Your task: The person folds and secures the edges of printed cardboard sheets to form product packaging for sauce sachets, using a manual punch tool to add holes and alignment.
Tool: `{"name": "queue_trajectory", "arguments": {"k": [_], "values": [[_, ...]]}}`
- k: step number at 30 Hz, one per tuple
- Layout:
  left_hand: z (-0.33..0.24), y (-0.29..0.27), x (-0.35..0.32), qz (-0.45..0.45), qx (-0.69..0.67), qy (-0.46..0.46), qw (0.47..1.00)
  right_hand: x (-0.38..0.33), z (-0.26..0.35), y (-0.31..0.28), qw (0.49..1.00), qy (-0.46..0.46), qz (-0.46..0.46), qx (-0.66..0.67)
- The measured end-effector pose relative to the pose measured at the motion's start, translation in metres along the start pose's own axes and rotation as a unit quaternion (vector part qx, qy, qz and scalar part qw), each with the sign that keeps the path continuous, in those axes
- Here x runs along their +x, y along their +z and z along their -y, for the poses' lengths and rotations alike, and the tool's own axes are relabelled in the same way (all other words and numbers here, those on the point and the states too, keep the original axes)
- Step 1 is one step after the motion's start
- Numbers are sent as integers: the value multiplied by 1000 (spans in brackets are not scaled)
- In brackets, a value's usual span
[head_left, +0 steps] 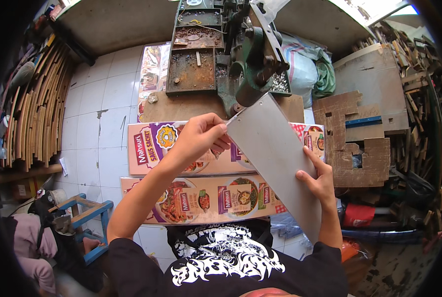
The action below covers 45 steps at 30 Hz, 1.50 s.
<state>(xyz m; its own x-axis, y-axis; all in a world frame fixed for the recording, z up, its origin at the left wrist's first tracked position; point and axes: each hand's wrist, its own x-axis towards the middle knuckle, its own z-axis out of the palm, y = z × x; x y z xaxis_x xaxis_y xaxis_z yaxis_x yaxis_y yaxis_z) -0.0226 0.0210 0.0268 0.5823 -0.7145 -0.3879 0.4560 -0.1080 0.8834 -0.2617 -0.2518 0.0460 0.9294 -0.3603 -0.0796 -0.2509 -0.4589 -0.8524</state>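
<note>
A long, flat grey panel (280, 161) with small holes near its far end slants across in front of me. That far end lies at the foot of a green cast-metal press (253, 74). My left hand (203, 136) is closed in a pinch at the panel's far left corner, its other fingers curled. On the right, my right hand (319, 179) grips the panel's long edge, thumb on the top face and the fingers partly hidden. Under the panel, two printed food-picture boards (151, 166) lie side by side across my front.
Compartment trays (191, 74) with small metal bits sit left of the press. Wooden strips (38, 109) are stacked far left, near a blue stool frame (94, 218) and a seated person (33, 247). Cut brown boards (337, 148) and a white sack (300, 64) stand right.
</note>
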Motion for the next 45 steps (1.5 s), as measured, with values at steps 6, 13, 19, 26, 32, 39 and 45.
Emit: {"name": "queue_trajectory", "arguments": {"k": [6,13,19,26,32,39,45], "values": [[-43,8,-71,-23,339,477,810,-52,-4,35,885,179,226,365],[-76,14,-86,54,344,336,875,-79,-36,123,495,297,512,636],[-70,5,-90,5,233,145,961,-41,71,98,657,410,172,609],[-54,-15,-77,42,119,75,989,-9,13,68,856,108,402,305],[-55,-21,-78,59,41,51,996,-6,35,76,860,73,384,328],[-54,-6,-96,-35,163,144,975,-20,55,63,914,50,356,187],[-19,18,-89,-207,341,462,792,-28,69,57,944,27,303,123]]}}
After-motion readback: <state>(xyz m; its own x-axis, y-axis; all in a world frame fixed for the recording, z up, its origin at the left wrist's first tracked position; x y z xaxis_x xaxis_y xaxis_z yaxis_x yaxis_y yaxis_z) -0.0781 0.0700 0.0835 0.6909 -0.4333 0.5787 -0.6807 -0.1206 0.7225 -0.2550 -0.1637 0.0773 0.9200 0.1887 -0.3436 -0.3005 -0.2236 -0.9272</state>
